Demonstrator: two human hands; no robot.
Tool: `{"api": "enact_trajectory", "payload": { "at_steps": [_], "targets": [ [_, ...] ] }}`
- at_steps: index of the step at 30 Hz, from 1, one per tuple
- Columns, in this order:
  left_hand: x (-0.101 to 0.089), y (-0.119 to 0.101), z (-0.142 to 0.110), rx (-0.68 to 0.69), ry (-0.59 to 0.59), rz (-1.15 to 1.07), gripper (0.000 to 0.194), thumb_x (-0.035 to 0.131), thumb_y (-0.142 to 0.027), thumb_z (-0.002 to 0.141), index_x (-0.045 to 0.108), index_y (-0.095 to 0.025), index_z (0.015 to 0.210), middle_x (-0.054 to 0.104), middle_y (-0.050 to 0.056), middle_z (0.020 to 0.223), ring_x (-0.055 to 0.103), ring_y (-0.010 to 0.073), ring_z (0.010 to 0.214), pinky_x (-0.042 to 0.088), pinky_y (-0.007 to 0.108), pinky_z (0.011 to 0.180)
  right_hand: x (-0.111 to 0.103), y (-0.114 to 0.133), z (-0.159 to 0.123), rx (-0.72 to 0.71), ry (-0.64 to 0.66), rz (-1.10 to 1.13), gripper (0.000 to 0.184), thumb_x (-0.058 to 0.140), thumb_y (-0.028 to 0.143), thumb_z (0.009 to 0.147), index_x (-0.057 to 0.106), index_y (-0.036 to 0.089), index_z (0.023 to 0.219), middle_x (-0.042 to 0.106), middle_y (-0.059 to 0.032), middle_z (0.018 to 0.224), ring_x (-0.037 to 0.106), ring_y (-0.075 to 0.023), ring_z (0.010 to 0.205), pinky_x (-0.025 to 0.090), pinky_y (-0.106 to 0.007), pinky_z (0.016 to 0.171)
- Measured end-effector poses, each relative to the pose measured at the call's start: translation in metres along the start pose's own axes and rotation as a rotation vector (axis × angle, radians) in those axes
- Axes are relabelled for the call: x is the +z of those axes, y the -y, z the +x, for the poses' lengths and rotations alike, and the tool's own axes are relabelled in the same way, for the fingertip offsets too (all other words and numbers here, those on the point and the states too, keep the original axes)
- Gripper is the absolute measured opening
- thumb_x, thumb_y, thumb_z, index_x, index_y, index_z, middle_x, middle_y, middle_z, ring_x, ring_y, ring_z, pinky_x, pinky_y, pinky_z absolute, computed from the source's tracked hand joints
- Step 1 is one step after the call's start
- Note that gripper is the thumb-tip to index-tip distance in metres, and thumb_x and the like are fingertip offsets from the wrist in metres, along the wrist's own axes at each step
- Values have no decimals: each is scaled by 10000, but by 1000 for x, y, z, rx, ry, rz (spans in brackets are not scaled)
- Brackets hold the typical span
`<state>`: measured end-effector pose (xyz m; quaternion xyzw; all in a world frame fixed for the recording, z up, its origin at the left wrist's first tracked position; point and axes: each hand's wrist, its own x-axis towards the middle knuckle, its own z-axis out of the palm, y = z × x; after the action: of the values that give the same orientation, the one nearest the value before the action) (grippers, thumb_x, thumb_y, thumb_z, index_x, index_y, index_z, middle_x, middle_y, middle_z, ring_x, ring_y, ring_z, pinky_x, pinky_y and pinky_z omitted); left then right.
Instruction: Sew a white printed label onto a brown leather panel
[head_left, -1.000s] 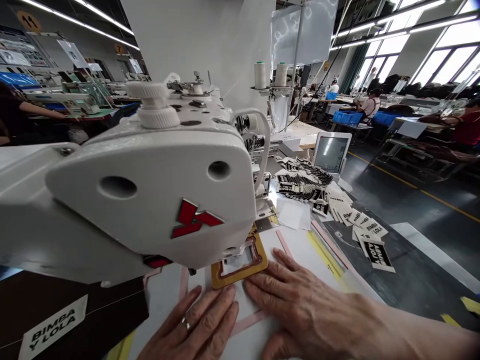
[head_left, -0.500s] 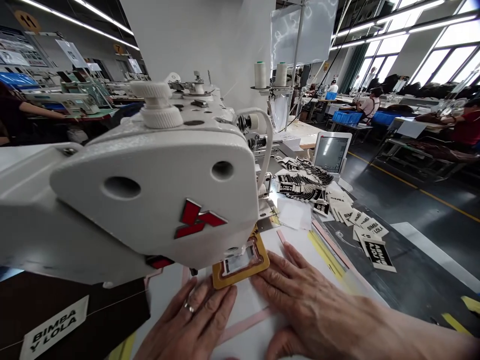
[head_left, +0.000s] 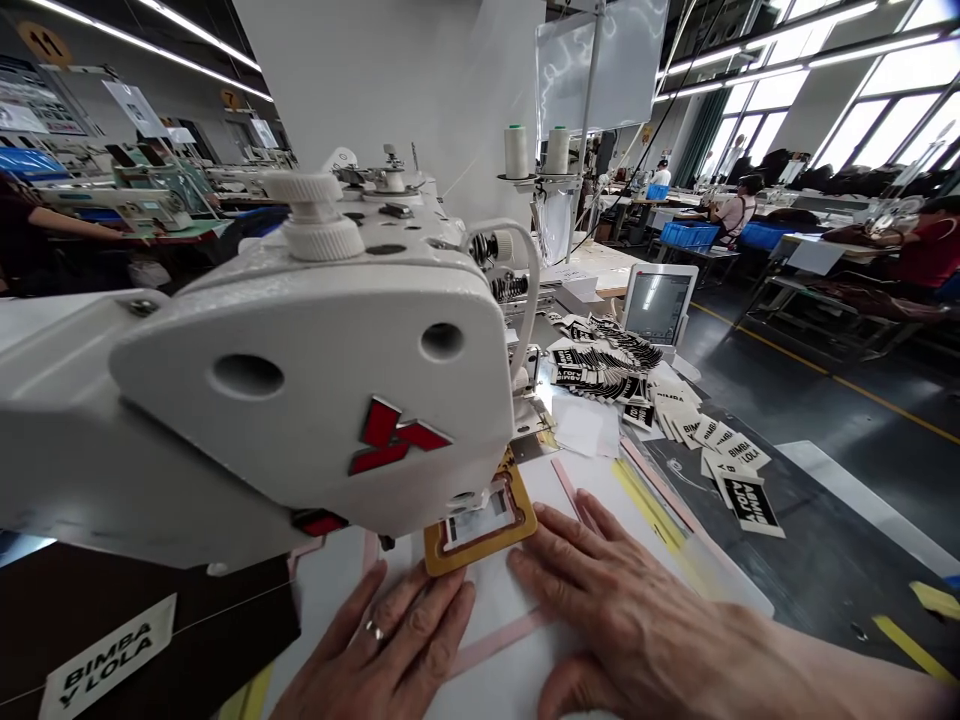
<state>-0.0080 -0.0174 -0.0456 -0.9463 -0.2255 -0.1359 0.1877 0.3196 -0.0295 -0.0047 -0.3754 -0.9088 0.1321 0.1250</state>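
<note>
The change is small: the label in the window of the amber template [head_left: 480, 525] shows more plainly now, its black print visible through the opening, and the right hand [head_left: 626, 620] has settled a little lower and further from the template's corner. Both hands are open and spread wide, palms down, gripping nothing. The left hand [head_left: 382, 640], with a ring on one finger, lies flat on a white sheet [head_left: 517, 685], its fingertips just short of the template's lower edge. The right hand's fingertips rest just beside the template's lower right corner, so the template sits between the two hands, directly ahead of them and partly under the white sewing machine head [head_left: 300, 400]. Whether the template is clamped cannot be told from this view. A pink strip [head_left: 499, 645] crosses the sheet just beyond the right hand's thumb side, while a yellow strip [head_left: 649, 505] runs ahead of that hand. Further ahead on the right lie a pile of black-and-white labels [head_left: 607, 365] and a scatter of cream labels [head_left: 720, 435] — well beyond both hands. Left of the left hand, a dark panel [head_left: 150, 615] carries a white BIMBA Y LOLA tag [head_left: 109, 655]. A co-worker in a red top [head_left: 926, 250] sits far off to the right.
</note>
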Motion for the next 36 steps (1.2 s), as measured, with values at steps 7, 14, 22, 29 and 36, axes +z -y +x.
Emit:
{"api": "enact_trajectory", "payload": {
  "at_steps": [7, 14, 22, 29, 36],
  "targets": [
    [-3, 4, 5, 26, -29, 19, 954, 496, -879, 962, 570, -119, 1535, 581, 100, 1612, 481, 343, 1463, 30, 612, 1373, 3, 0, -4, 62, 0, 8, 1035, 571, 802, 990, 262, 159, 1740, 340, -176, 1745, 261, -356, 1648, 153, -653, 1328],
    [-10, 9, 14, -28, 1, 16, 1034, 473, -912, 947, 472, -118, 1609, 536, 118, 1648, 424, 334, 1549, 36, 529, 1381, 8, 6, -7, 68, -117, -110, 867, 587, 742, 1021, 506, 111, 1610, 475, -215, 1657, 404, -384, 1584, 265, -662, 1305],
    [-16, 22, 18, -17, 53, 12, 890, 578, -775, 997, 497, -133, 1608, 537, 90, 1650, 372, 290, 1598, 16, 439, 1379, -11, 10, 6, -70, 8, -23, 926, 512, 788, 1026, 483, 73, 1614, 470, -189, 1675, 352, -311, 1620, 58, -565, 1354],
    [-10, 21, 2, -59, 3, 12, 836, 599, -763, 994, 590, -95, 1497, 599, 169, 1580, 415, 313, 1573, 99, 472, 1382, -3, 9, 14, -16, 159, 114, 983, 431, 833, 1019, 371, 119, 1693, 401, -170, 1725, 241, -378, 1654, 0, -712, 1292],
    [-4, 12, 4, -114, -103, -36, 772, 536, -684, 1051, 460, -188, 1637, 603, 73, 1595, 460, 261, 1563, 222, 380, 1371, 3, 12, 15, 13, 166, 150, 989, 413, 845, 1020, 346, 136, 1707, 354, -166, 1746, 190, -388, 1665, -27, -726, 1282]
  ]
}}
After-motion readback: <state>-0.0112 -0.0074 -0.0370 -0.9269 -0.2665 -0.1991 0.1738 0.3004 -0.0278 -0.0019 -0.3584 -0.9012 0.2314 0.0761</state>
